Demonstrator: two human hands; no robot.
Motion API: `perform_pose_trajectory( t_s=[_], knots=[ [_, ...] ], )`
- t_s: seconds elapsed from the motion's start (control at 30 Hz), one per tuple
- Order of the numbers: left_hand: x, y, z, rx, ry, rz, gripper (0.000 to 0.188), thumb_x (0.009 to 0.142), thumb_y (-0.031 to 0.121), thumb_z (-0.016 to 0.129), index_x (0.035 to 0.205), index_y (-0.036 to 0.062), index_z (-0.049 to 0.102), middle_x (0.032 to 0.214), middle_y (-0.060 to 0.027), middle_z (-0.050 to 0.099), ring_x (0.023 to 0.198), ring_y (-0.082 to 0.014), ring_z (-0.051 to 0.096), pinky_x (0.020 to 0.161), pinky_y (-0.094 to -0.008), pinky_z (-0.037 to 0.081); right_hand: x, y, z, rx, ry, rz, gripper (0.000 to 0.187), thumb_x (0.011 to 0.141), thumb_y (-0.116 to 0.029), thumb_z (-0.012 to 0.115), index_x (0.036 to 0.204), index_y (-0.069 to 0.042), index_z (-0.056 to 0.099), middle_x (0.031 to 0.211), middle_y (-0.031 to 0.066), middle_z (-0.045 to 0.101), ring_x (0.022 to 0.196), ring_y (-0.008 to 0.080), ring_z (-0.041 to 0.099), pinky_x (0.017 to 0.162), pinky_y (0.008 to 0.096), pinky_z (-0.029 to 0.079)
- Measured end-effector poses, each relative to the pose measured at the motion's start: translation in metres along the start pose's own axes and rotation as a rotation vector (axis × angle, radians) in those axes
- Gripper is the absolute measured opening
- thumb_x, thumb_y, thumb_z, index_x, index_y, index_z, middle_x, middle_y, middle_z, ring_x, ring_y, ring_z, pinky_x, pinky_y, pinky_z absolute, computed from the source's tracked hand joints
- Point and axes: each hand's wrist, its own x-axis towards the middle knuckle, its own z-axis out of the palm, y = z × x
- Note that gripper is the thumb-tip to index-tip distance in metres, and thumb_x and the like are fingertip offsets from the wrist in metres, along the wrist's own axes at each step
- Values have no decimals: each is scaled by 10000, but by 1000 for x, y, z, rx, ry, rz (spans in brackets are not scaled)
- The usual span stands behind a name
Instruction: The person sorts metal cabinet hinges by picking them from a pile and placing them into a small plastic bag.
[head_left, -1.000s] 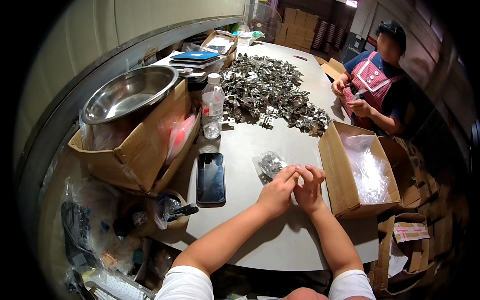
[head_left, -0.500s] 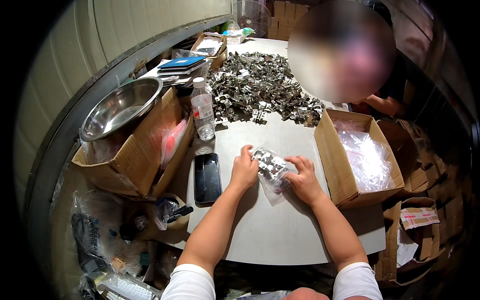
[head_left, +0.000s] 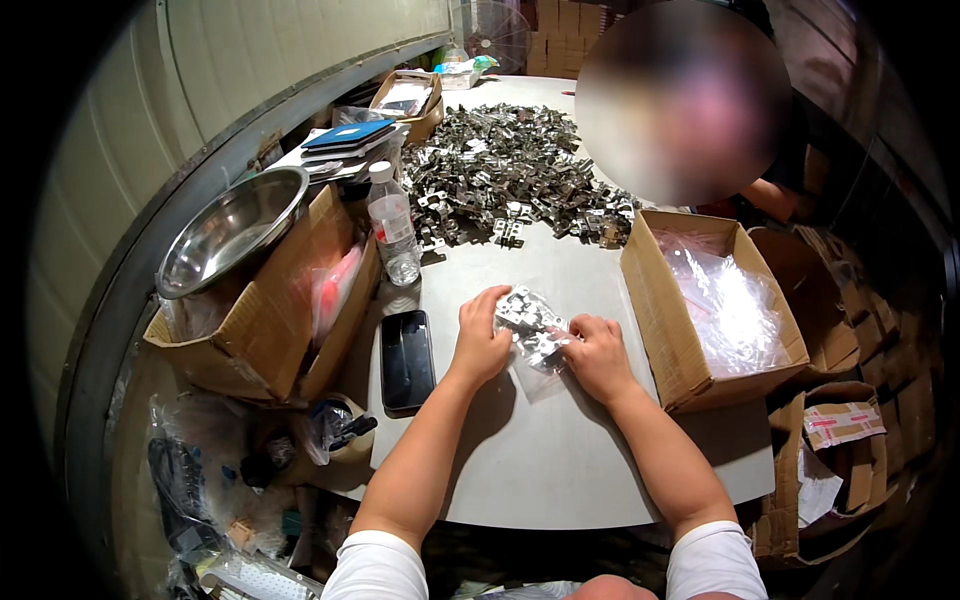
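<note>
A clear plastic bag (head_left: 532, 326) filled with small shiny metal parts lies on the grey-white table in front of me. My left hand (head_left: 482, 336) curls round the bag's left side, its fingertips at the upper edge. On the right, my right hand (head_left: 597, 357) pinches the bag's side, with the fingers bent and the thumb under them. The bag's flat, unfilled end points toward me. Beyond it spreads a large heap of metal parts (head_left: 500, 170), which look like small bent brackets or hinges.
A black phone (head_left: 407, 362) and a water bottle (head_left: 395, 225) stand left of my hands. A cardboard box of clear bags (head_left: 640, 300) is at the right. On the left, a steel bowl (head_left: 235, 230) rests on another carton (head_left: 235, 345). Across the table sits another person (head_left: 775, 198).
My right hand's fingers have closed in on the bag's side. The left fingers have drawn closer round it. The whole view has shifted slightly.
</note>
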Motion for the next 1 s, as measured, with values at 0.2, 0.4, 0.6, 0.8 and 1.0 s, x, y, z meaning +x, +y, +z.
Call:
perform_pose_trajectory(
  t_s=[0.2,0.4,0.6,0.8,1.0],
  knots=[
    [-10,31,6,311,-468,316,477,654,-23,722,1096,108,604,1185,-128,543,1109,-336,509,915,-394,468,-8,6,-11,67,50,-23,307,722,-225,722,1017,-150,679,1220,87,493,1182,277,426,935,440,337],
    [-6,35,-5,335,-249,474,150,705,25,746,834,60,679,831,-81,662,772,-292,632,690,-360,519,-1,-8,-12,82,116,-178,226,701,-237,732,897,-151,657,1246,-2,526,1224,195,443,983,491,286],
    [0,45,-2,172,-152,532,133,727,19,739,848,26,683,802,-96,667,721,-269,638,641,-355,517,-3,2,-20,255,386,-120,118,743,-97,706,853,-107,663,1003,3,654,959,166,608,862,375,395],
    [-13,80,-6,66,1,630,135,740,-88,687,861,-28,667,768,-116,637,683,-217,611,627,-280,491,-2,-13,-55,342,541,-149,120,780,-105,714,885,-100,656,916,21,665,840,168,630,785,342,398],
    [-19,86,1,57,-25,648,65,809,-50,635,856,-22,598,792,-110,601,697,-209,582,639,-284,474,2,-25,-80,359,460,-111,145,791,-161,727,871,-129,610,899,2,639,838,158,610,775,358,356]
  ],
)
